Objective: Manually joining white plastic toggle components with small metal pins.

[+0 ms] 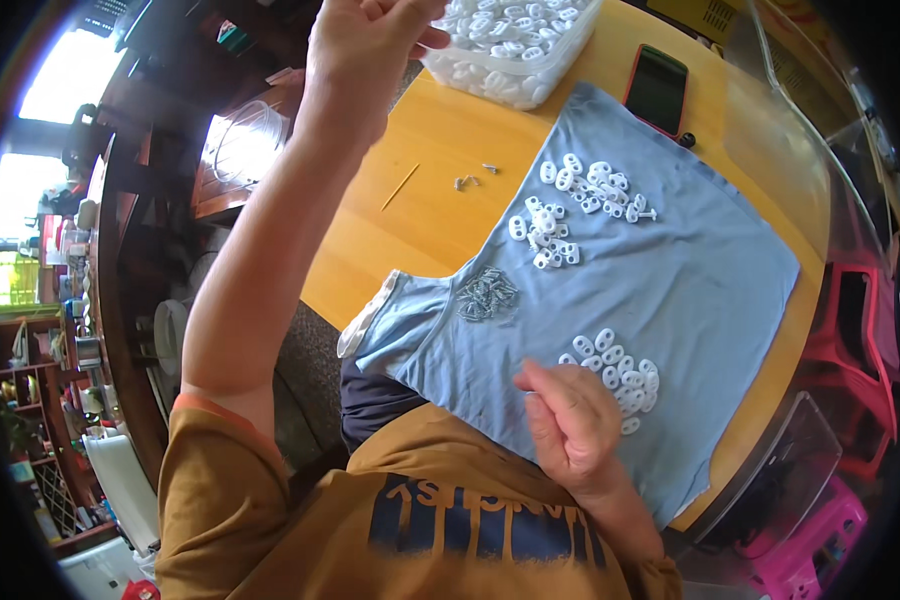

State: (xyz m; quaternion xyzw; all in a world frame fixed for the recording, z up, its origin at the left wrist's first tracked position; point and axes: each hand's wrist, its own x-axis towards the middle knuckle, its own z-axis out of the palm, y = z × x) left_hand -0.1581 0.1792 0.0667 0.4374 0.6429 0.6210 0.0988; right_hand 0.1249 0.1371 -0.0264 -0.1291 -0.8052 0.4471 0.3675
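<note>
My left hand (370, 35) is raised at the top edge, beside a clear plastic tub (530, 85) heaped with small white oval two-hole plastic pieces (505, 25). Its fingers are bent and partly cut off by the picture's edge; what they hold, if anything, does not show. Low over a light blue cloth (690, 290), my right hand (575, 425) is closed, thumb against the curled fingers, and whatever is in them is hidden. It partly covers a group of white oval pieces (620, 370). Farther up the cloth lie more white pieces (545, 230) and a pile of small metal parts (487, 294).
A yellow wooden table (410, 220) bears a thin yellow stick (400, 187) and a few tiny metal parts (466, 183). A dark-screened phone (657, 88) lies beyond the cloth. Red (850, 350) and pink (810, 540) plastic stools stand to the right.
</note>
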